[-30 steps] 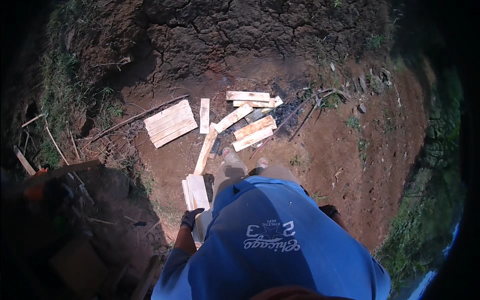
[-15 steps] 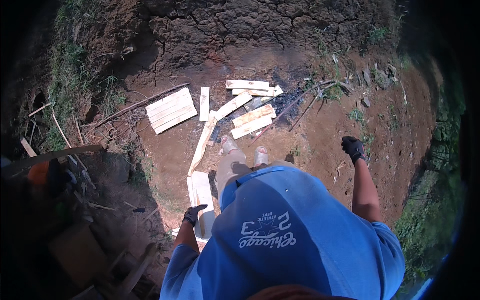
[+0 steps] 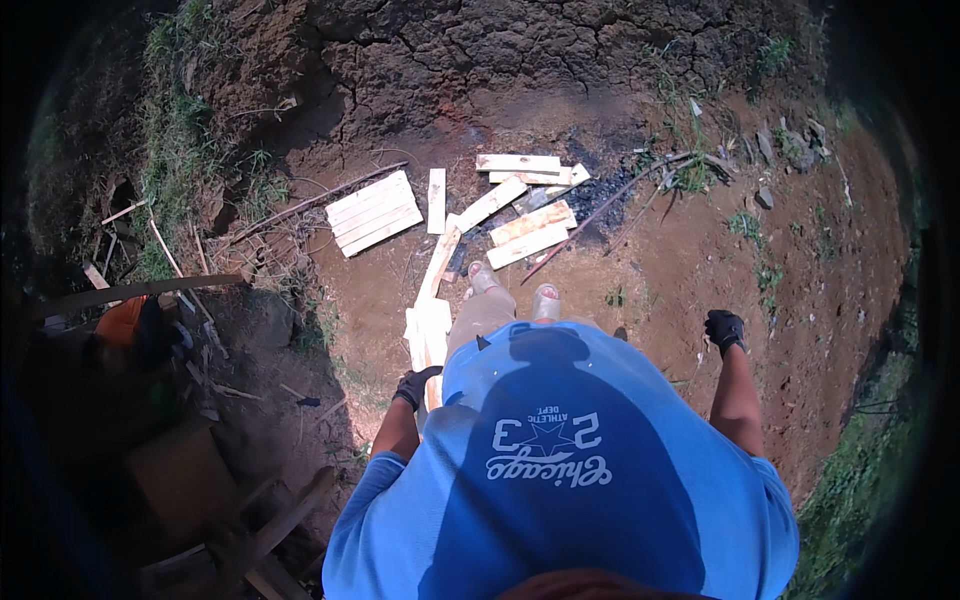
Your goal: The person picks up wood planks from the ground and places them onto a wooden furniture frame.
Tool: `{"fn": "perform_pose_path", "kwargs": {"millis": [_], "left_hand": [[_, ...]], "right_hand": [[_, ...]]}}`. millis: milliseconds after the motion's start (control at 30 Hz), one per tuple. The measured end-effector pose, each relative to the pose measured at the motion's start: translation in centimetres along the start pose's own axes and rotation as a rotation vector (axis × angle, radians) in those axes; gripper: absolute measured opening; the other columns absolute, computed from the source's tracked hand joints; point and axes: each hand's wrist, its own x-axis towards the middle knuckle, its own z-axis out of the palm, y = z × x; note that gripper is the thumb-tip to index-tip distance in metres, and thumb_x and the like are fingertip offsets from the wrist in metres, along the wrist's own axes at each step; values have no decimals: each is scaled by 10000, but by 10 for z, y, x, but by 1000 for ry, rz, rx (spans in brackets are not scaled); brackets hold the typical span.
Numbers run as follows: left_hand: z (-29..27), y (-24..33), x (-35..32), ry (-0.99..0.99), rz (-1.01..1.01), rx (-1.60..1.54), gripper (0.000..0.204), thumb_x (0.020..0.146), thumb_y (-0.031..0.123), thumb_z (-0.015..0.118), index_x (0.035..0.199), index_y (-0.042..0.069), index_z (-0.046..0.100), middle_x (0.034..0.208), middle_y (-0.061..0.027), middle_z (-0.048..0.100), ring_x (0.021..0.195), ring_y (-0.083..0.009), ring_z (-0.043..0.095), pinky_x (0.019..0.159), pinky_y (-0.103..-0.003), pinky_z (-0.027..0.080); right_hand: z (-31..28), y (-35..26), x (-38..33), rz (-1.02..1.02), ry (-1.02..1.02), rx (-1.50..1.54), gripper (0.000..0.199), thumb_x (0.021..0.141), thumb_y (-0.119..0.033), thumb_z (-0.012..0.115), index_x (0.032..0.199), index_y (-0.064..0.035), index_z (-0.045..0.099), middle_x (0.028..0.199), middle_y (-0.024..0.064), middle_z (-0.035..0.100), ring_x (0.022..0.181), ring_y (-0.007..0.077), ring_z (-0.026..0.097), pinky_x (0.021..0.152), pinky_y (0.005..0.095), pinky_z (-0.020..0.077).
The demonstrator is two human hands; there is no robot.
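At my left side, my left hand point(image 3: 415, 387) in a dark glove grips a few pale wooden boards point(image 3: 430, 325), which point forward beside my leg. Their lower ends are hidden by my blue shirt. My right hand point(image 3: 725, 328), also gloved, hangs out to the right with its fingers curled in and nothing visible in them. On the dirt ahead of my feet lies a row of pale boards point(image 3: 374, 213) set side by side. A single short board point(image 3: 437, 201) lies right of it, and several more boards point(image 3: 530, 233) are scattered farther right.
A long thin branch point(image 3: 600, 212) lies across blackened ground near the boards. Another stick point(image 3: 318, 202) runs behind the board row. A cracked earth bank point(image 3: 480, 50) rises ahead. Wood scraps point(image 3: 270, 530) and an orange object point(image 3: 120, 322) sit in shade at left.
The view has shifted, so the ground boards appear farther right. The boards in my left hand have swung nearer my leg. My right hand stays out to the side, curled.
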Motion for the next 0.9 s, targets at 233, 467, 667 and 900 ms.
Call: {"fn": "perform_pose_path", "kwargs": {"millis": [233,467,667,900], "left_hand": [[-38,12,-70,105,-313,77,944,714,688,804,1307,-41,714,1258,-269,714,1145,-359,702,1009,-453,542],[-8,-62,-63,71,-212,0,845,734,662,799,1276,16,752,1283,-285,699,1203,-370,676,1031,-475,519],[29,-92,-62,52,-320,-117,751,714,673,801,1290,192,777,1339,-300,668,1268,-390,645,1081,-468,494],[80,-96,-82,24,-335,65,1011,632,681,845,1330,-35,696,1397,-275,652,1344,-371,605,1100,-457,491]], "right_hand": [[30,87,29,348,-119,-180,195,987,-265,678,945,-92,757,778,74,721,604,207,674,484,371,489],[83,30,13,189,-327,-31,243,1002,-270,673,1140,-93,765,872,90,752,687,218,703,549,378,527],[110,9,-9,194,-505,-271,264,1013,-318,674,1125,-93,751,940,86,769,755,224,726,638,392,577],[76,16,28,215,-437,-358,314,1012,-343,676,1220,-114,728,1049,113,772,827,245,737,690,415,593]]}}
